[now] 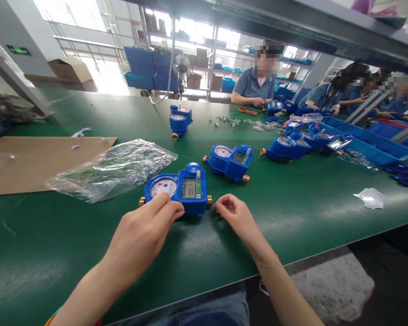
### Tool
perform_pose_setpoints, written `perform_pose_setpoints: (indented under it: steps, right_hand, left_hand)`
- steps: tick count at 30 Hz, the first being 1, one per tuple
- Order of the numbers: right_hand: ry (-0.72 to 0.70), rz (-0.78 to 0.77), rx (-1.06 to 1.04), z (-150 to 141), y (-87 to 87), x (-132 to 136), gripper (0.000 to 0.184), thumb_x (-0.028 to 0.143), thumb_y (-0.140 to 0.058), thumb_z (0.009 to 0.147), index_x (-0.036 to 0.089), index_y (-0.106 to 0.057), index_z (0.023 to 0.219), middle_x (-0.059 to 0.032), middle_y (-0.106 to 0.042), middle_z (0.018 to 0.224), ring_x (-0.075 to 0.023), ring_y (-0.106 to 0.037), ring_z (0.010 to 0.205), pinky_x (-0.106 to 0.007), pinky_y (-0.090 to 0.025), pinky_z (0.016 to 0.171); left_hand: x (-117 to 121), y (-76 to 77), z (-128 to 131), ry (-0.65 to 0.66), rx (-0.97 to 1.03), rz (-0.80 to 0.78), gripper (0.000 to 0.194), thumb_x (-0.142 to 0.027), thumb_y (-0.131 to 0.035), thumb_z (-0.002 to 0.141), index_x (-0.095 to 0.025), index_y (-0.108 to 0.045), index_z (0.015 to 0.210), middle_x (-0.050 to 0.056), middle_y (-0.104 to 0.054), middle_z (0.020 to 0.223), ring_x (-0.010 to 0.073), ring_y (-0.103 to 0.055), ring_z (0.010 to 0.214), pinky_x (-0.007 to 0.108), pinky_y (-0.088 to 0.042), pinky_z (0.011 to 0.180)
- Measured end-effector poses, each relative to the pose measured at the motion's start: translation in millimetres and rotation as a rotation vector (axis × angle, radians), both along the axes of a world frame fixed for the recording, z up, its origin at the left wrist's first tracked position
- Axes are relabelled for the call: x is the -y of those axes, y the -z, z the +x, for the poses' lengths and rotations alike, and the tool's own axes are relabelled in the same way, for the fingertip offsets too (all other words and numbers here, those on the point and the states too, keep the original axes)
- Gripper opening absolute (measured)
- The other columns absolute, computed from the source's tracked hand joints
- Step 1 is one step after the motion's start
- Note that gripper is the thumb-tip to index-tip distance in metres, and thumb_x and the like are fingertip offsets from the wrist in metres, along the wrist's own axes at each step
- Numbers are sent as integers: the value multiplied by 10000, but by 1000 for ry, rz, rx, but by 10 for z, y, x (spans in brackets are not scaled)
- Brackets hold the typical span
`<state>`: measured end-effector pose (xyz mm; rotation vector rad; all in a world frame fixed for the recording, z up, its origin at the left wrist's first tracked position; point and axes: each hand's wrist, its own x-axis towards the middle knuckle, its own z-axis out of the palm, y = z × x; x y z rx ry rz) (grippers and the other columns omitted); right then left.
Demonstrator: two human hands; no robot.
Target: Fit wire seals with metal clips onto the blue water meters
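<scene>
A blue water meter (193, 206) with a round dial, a small digital display and brass pipe ends lies on the green table in front of me. My left hand (149, 226) is closed on the meter's near side, the fingers covering part of the dial housing. Just right of the meter's brass end, my right hand (236, 215) is pinched, thumb against forefinger; anything between them is too small or hidden to make out. Behind it sits a second blue water meter (221, 165), tilted at an angle. Another meter (178, 123) stands farther back.
Left of the meter lies a clear plastic bag (122, 170) of small parts, partly over a cardboard sheet (37, 158). More meters (285, 147) and a blue bin (370, 140) are at right. Small loose parts (227, 120) lie farther back. Co-workers (258, 81) sit across the table.
</scene>
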<state>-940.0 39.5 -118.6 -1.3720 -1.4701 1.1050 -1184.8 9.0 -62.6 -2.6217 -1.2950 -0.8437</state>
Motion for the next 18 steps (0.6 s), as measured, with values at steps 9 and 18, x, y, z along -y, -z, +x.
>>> perform_pose_setpoints:
  steps: [9, 18]
  right_hand:
    - [-57, -100, -308, -449, 163, 157, 358, 251, -742, 692, 209, -393, 761, 81, -498, 643, -83, -461, 555, -206, -344, 539]
    - [-137, -48, 347, 194, -93, 376, 157, 99, -610, 762, 203, -727, 762, -21, -621, 737, -148, -536, 710, -272, -370, 660]
  left_hand:
    - [32, 244, 264, -13, -192, -69, 185, -164, -406, 941, -179, -578, 1006, 41, -564, 874, 201, -577, 747, 316, -404, 582]
    - [297, 607, 5, -85, 276, -558, 214, -350, -410, 953, -219, -580, 950, 38, -622, 963, 215, -569, 899, 366, -403, 809]
